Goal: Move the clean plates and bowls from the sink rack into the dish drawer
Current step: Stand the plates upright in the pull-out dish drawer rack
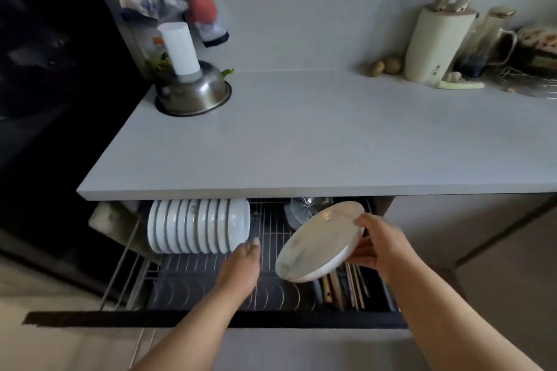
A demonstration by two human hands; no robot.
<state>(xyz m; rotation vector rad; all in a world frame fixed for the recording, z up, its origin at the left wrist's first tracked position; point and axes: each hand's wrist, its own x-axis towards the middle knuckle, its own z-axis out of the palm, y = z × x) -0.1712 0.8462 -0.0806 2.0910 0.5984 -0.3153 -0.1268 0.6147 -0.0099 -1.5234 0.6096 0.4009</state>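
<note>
Smooth round plate (319,242) tilted over the wire drawer (271,295)
My right hand (372,242) pinches its rim; my left hand (241,265), fingers straight, touches the ribbed white stack (199,226).

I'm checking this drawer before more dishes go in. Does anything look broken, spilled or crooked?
Nothing looks broken or spilled. The row of white dishes stands evenly on edge in the drawer rack. The only tilted piece is the plate gripped by the right hand.
</note>
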